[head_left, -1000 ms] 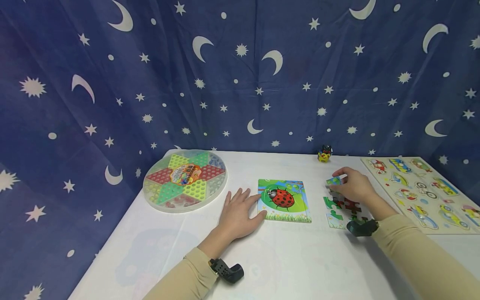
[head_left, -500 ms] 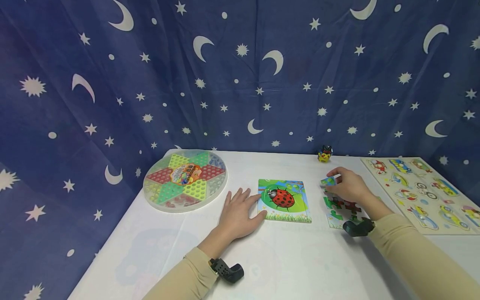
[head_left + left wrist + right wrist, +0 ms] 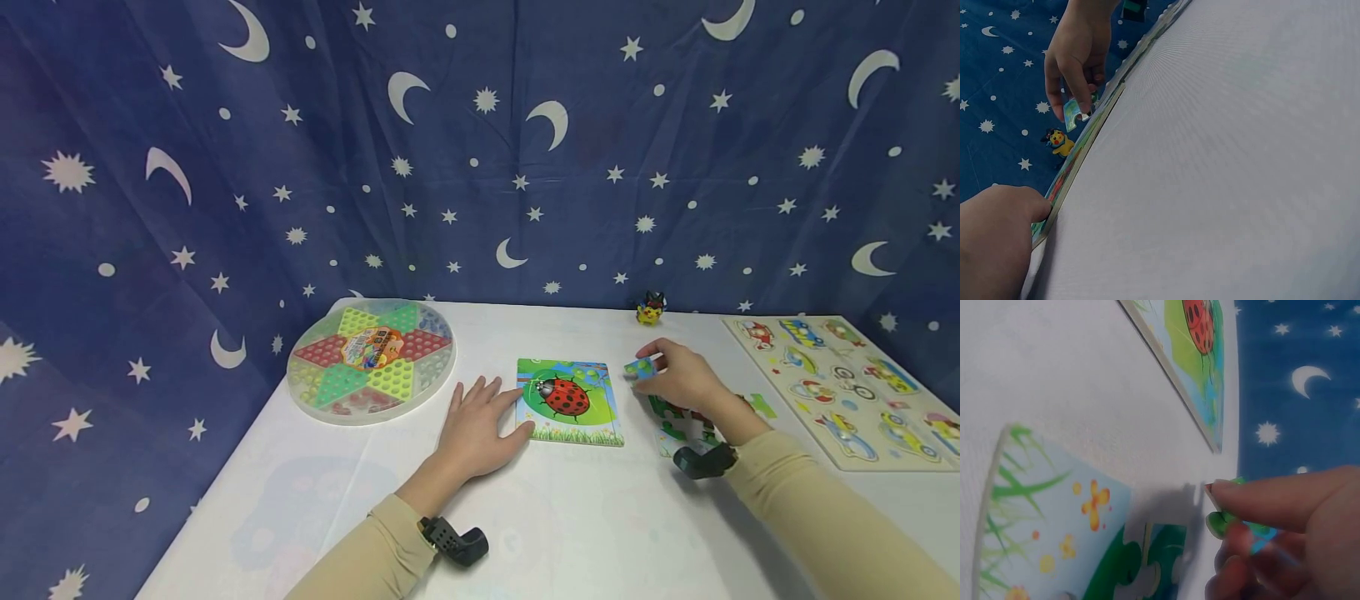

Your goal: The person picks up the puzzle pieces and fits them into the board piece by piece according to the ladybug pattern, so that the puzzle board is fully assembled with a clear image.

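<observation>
My right hand (image 3: pixel 686 379) pinches a blue and green jigsaw piece (image 3: pixel 640 368) between thumb and fingers, raised over the table just right of the ladybug puzzle board (image 3: pixel 566 402). The right wrist view shows the thumb along one face of that piece (image 3: pixel 1219 522). Below the right hand lie loose jigsaw pieces (image 3: pixel 678 427), red, green and pale with flowers, partly hidden by the wrist. My left hand (image 3: pixel 480 429) lies flat with fingers spread, its forefinger and thumb touching the left edge of the ladybug board. In the left wrist view the thumb (image 3: pixel 1038 206) is at the board's edge.
A round Chinese checkers set (image 3: pixel 371 362) is at the back left of the white table (image 3: pixel 555 517). By the back edge stands a small yellow figurine (image 3: pixel 650 308). A large picture board with vehicles (image 3: pixel 847 383) lies at the right. A blue star-patterned curtain (image 3: pixel 480 150) hangs behind.
My right hand has moved left with the pinched jigsaw piece, from above the loose pieces toward the ladybug board. A light green piece now shows behind the wrist. The left hand has stayed put.
</observation>
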The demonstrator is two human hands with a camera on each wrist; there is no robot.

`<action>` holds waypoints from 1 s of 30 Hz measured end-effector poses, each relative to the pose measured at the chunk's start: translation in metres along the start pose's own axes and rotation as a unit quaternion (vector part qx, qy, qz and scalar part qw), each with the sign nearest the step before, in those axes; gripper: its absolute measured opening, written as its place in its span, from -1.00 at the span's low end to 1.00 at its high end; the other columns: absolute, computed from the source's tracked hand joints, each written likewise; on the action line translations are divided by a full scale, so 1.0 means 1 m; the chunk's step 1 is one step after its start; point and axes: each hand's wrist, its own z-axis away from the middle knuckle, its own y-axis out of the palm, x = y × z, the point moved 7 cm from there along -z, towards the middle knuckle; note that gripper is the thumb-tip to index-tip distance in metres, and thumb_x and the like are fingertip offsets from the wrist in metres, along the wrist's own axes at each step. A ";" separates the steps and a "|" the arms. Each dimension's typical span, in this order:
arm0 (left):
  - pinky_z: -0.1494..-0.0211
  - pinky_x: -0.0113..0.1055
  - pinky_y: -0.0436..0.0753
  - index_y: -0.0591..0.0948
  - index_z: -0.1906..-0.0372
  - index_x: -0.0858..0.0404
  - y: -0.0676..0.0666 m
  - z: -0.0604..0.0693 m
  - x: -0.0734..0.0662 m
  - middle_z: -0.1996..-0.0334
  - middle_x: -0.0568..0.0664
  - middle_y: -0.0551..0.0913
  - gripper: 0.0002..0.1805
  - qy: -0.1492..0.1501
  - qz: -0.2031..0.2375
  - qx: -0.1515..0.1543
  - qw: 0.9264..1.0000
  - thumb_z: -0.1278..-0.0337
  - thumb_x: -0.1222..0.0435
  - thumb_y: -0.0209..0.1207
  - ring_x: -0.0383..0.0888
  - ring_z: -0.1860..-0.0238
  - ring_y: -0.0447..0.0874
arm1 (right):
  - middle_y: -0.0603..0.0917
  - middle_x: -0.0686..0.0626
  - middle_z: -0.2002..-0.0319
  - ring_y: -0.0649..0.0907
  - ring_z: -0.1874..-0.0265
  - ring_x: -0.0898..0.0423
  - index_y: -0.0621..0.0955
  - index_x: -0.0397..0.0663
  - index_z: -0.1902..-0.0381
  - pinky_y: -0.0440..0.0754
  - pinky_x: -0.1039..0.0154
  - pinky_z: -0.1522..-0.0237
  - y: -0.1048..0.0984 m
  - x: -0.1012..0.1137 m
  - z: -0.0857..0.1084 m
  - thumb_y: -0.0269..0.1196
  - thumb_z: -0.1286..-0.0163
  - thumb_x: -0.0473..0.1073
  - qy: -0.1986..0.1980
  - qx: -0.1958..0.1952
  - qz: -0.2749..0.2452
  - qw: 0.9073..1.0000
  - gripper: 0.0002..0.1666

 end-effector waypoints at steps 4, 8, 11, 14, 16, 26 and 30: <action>-0.57 0.23 -0.10 0.54 -0.42 -0.01 0.000 0.000 0.000 -0.47 0.14 0.39 -0.36 0.000 0.001 -0.001 1.000 -0.33 -0.18 0.10 0.18 -0.55 0.16 | 0.54 -0.32 -0.03 0.55 0.14 -0.17 0.48 -0.20 -0.24 0.58 0.06 0.22 0.004 0.002 0.000 0.49 -0.22 -0.12 0.001 0.005 0.000 1.000 -0.30; -0.57 0.23 -0.10 0.54 -0.42 -0.01 0.000 0.000 0.000 -0.47 0.14 0.39 -0.36 -0.001 0.001 0.000 1.000 -0.33 -0.18 0.10 0.18 -0.55 0.15 | 0.54 -0.32 -0.04 0.54 0.13 -0.17 0.48 -0.20 -0.24 0.58 0.04 0.21 0.006 0.005 0.001 0.48 -0.22 -0.14 -0.001 0.006 0.003 1.000 -0.31; -0.57 0.22 -0.10 0.54 -0.42 -0.01 0.000 0.000 0.000 -0.47 0.14 0.39 -0.35 0.000 0.001 0.000 1.000 -0.33 -0.18 0.10 0.18 -0.55 0.15 | 0.54 -0.32 -0.04 0.55 0.13 -0.17 0.48 -0.21 -0.24 0.58 0.03 0.20 0.007 0.008 0.002 0.47 -0.22 -0.15 -0.009 0.006 0.001 1.000 -0.32; -0.57 0.22 -0.10 0.54 -0.42 -0.01 0.001 0.000 0.001 -0.47 0.15 0.39 -0.35 0.000 0.001 0.000 1.000 -0.33 -0.18 0.10 0.18 -0.55 0.15 | 0.56 -0.30 0.00 0.55 0.16 -0.15 0.49 -0.23 -0.22 0.58 0.05 0.23 0.008 0.011 0.003 0.47 -0.23 -0.16 -0.019 0.005 -0.004 1.000 -0.34; -0.57 0.22 -0.10 0.54 -0.42 -0.01 0.001 -0.001 0.001 -0.47 0.15 0.39 -0.35 0.001 0.001 0.000 1.000 -0.33 -0.18 0.10 0.19 -0.55 0.15 | 0.57 -0.28 0.02 0.56 0.19 -0.13 0.49 -0.23 -0.21 0.57 0.08 0.25 0.009 0.013 0.002 0.47 -0.22 -0.16 -0.023 0.006 -0.006 1.000 -0.35; -0.57 0.23 -0.10 0.53 -0.42 -0.01 0.001 -0.001 0.001 -0.47 0.14 0.39 -0.35 0.001 -0.002 0.001 1.000 -0.34 -0.18 0.09 0.18 -0.55 0.15 | 0.57 -0.28 0.00 0.58 0.21 -0.12 0.49 -0.20 -0.21 0.61 0.15 0.35 0.017 0.018 0.003 0.46 -0.21 -0.16 -0.012 0.008 -0.014 1.000 -0.35; -0.57 0.23 -0.10 0.54 -0.42 -0.01 0.002 -0.001 0.001 -0.47 0.14 0.39 -0.35 0.001 -0.003 0.001 1.000 -0.34 -0.19 0.09 0.18 -0.55 0.15 | 0.57 -0.27 0.00 0.56 0.19 -0.12 0.49 -0.20 -0.21 0.59 0.13 0.30 0.019 0.019 0.002 0.46 -0.21 -0.16 -0.016 0.005 -0.011 1.000 -0.35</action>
